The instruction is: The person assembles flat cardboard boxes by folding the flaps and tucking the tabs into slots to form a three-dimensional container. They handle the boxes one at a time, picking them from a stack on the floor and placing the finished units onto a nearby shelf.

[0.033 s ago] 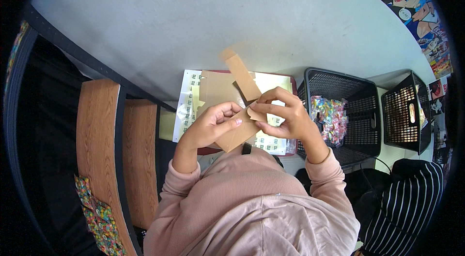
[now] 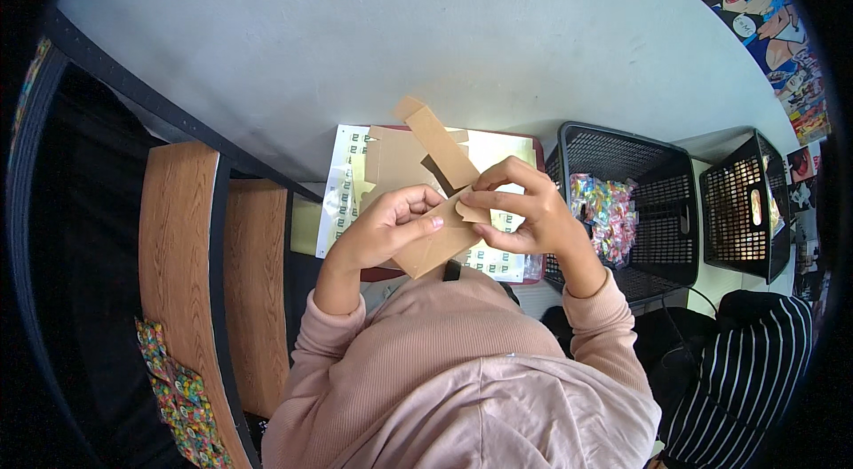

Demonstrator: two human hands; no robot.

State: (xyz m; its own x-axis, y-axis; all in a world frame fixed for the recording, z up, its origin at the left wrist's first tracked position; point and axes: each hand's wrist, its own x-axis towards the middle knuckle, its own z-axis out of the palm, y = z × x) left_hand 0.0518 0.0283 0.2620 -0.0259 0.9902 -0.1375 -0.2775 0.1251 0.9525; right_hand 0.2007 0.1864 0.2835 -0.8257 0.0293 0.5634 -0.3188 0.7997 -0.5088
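Note:
A small brown cardboard box (image 2: 426,251), partly folded, is held up in front of my torso. My left hand (image 2: 388,222) grips its left side, the thumb lying along the near face. My right hand (image 2: 522,210) pinches a short end flap (image 2: 473,211) on the box's right side between thumb and fingers. From the box's far side a long lid panel (image 2: 442,140) sticks up and away, with a bent tuck flap at its end. Behind it lies a flat cardboard blank (image 2: 386,156) on white and pale yellow printed sheets (image 2: 340,169).
A black plastic crate (image 2: 662,234) to the right holds colourful wrapped packets (image 2: 604,216); a smaller black crate (image 2: 745,207) stands beyond it. Wooden shelves (image 2: 178,229) run along the left, with more colourful packets (image 2: 182,398). A white wall (image 2: 426,34) rises behind the table.
The long lid panel has swung slightly to the left. Both hands keep almost the same hold on the box.

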